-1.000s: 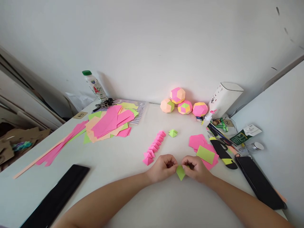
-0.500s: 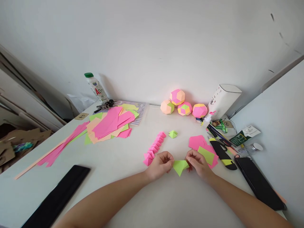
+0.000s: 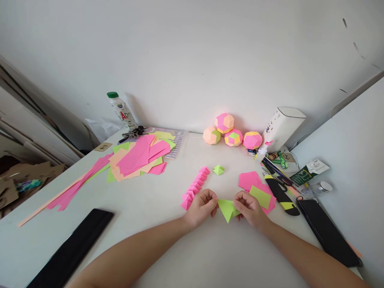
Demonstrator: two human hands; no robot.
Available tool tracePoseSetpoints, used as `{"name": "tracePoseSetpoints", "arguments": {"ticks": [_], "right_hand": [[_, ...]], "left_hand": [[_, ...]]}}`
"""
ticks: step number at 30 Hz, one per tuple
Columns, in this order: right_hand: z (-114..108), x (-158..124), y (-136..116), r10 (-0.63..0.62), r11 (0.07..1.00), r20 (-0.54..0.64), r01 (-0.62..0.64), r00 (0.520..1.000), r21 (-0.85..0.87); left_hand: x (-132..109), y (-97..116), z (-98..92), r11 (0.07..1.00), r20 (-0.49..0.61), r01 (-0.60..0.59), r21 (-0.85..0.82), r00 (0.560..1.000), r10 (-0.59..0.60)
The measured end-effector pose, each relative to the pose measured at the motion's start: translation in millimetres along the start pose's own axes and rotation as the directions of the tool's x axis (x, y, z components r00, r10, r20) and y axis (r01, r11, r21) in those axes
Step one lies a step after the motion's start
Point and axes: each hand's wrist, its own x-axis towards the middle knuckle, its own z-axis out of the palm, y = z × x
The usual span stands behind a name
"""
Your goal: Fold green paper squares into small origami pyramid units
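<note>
Between my two hands is a green sheet of paper (image 3: 227, 209), folded so that a triangular point hangs down. My left hand (image 3: 203, 208) pinches its left corner. On the other side my right hand (image 3: 249, 208) grips the right part, thumb in front, and its fingers hide some of the fold. A row of pink folded paper units (image 3: 195, 187) lies just beyond my left hand. Farther back sits a single green folded unit (image 3: 219, 170). Close to my right hand, a flat green square (image 3: 259, 197) rests on several pink sheets (image 3: 250, 179).
Paper balls (image 3: 233, 137) stand by the wall. Coloured paper sheets (image 3: 135, 158) are heaped at left, near a bottle (image 3: 122, 112). Scissors (image 3: 280, 194), a glue bottle (image 3: 261, 153) and a black phone (image 3: 327, 232) lie at right. A long black object (image 3: 73, 248) lies front left.
My right thumb and fingers have shifted slightly left over the green paper. Its right part now folds back behind the front triangle. My left hand keeps its pinch.
</note>
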Motion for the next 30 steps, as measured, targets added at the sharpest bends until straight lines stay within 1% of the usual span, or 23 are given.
{"name": "tracePoseSetpoints", "arguments": {"ticks": [3,6,11,14,19,23,25,27,30], "right_hand": [[0,0,-1,-0.005,1.000,-0.022,0.005,1.000,-0.011],[0,0,2,-0.025,1.000,-0.050,0.025,0.998,-0.001],[0,0,6,-0.081,0.994,-0.101,0.073,0.992,-0.079],[0,0,6,-0.099,0.990,-0.115,0.086,0.988,-0.112],[2,1,5,-0.145,0.989,-0.091,0.140,0.985,-0.055],[3,2,5,-0.188,0.982,-0.038,0.187,0.981,-0.029],[2,2,5,-0.199,0.979,-0.011,0.198,0.980,-0.055],[2,2,6,-0.197,0.978,-0.004,0.196,0.980,-0.075],[1,2,7,-0.192,0.978,-0.007,0.191,0.981,-0.081]], "left_hand": [[0,2,0.0,0.998,-0.033,0.010,-0.066,0.999,-0.012],[0,4,0.1,0.992,-0.017,-0.017,-0.121,1.000,0.015],[0,5,2.7,0.997,0.051,-0.021,-0.075,0.998,0.025],[1,2,4.0,0.997,0.040,-0.029,-0.076,0.999,0.032],[3,-6,2.1,0.994,0.013,-0.069,-0.090,0.997,0.070],[1,-6,1.6,0.990,-0.026,-0.094,-0.104,0.995,0.092],[-1,-4,2.2,0.992,-0.035,-0.114,-0.057,0.993,0.112],[-3,-4,2.6,0.991,-0.017,-0.133,0.012,0.991,0.133],[-6,-5,1.8,0.961,0.003,-0.199,0.191,0.979,0.202]]}}
